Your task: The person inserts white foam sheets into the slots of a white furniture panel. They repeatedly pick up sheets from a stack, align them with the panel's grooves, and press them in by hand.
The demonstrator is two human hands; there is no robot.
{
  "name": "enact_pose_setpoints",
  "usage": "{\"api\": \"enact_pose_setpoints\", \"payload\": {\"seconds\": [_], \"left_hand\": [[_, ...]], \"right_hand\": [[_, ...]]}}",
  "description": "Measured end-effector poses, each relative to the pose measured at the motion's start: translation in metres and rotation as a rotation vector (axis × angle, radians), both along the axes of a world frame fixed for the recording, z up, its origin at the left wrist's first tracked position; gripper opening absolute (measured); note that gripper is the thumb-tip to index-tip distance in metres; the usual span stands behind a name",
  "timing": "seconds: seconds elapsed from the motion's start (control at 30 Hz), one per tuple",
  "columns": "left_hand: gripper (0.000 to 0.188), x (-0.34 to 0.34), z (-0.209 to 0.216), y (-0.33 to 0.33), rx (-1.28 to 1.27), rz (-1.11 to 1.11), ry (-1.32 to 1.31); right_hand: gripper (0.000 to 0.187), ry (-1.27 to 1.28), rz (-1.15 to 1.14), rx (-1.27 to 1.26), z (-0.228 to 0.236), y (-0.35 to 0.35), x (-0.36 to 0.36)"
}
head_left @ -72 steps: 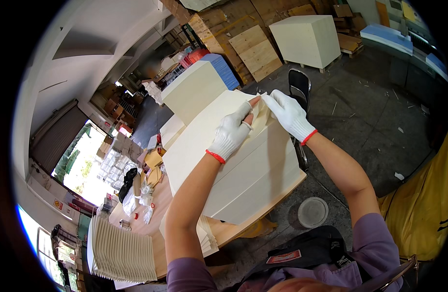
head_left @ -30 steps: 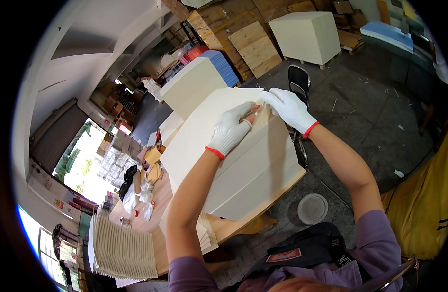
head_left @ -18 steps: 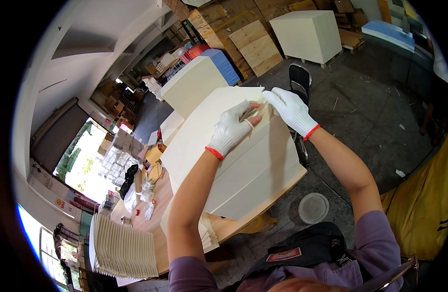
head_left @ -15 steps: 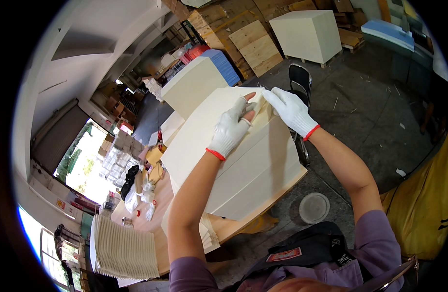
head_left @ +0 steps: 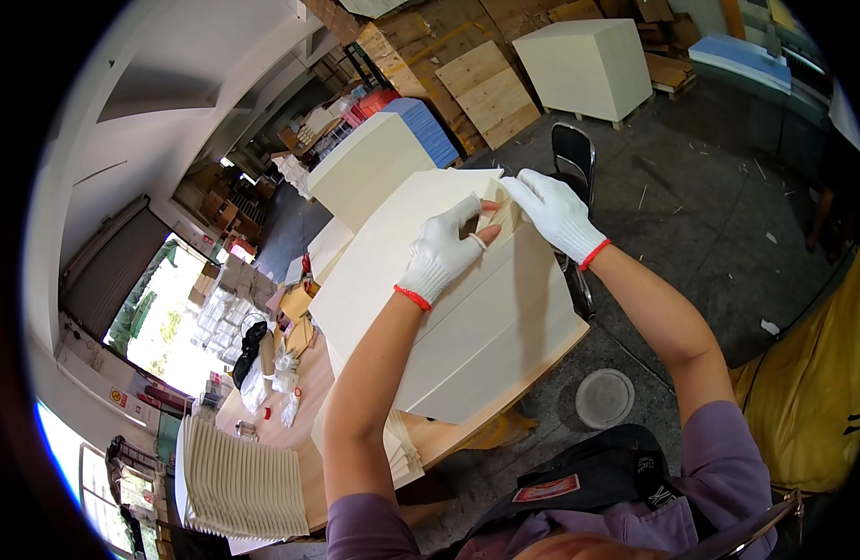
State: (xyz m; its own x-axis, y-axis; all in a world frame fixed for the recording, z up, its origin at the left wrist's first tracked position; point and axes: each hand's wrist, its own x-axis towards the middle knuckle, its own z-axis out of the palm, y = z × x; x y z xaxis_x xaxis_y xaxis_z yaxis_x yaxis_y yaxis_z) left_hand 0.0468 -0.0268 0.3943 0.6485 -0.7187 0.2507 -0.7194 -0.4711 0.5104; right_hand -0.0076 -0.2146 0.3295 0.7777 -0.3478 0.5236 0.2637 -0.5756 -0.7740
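A tall stack of cream paper sheets point(head_left: 393, 229) fills the middle of the table. My left hand point(head_left: 441, 247), in a white knitted glove with red trim, rests over the stack's near right edge. Its thumb and forefinger tips are bare and stand apart beside the loose sheet edges. Close by, my gloved right hand point(head_left: 556, 217) is closed on the lifted corner of the top sheets point(head_left: 507, 217) at the far right. Its fingertips are partly hidden, and I cannot tell how many sheets it holds.
On the wooden table point(head_left: 320, 369) stand a second cream stack point(head_left: 369, 163) behind and a ridged pile of folded sheets point(head_left: 243, 476) at front left. A black chair point(head_left: 574, 154) is just beyond the table's right end. A yellow cover point(head_left: 813, 373) hangs at far right.
My left hand's bare fingertips have shifted slightly right and nearer, and the gap between them has narrowed. The right hand stays at the sheet corner, having moved slightly left.
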Motion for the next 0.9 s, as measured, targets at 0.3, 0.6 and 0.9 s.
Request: {"api": "enact_pose_setpoints", "payload": {"seconds": [0.3,0.6,0.9], "left_hand": [[0.028,-0.002,0.002,-0.001,0.035,0.03,0.005],[0.029,-0.002,0.001,-0.001,0.072,0.001,-0.086],[0.032,0.0,0.0,0.0,0.098,0.005,-0.096]], "right_hand": [[0.048,-0.011,0.011,0.017,0.001,0.002,-0.001],[0.049,0.029,0.014,0.065,0.003,0.002,-0.003],[0.048,-0.011,0.007,0.062,0.002,0.004,-0.003]]}}
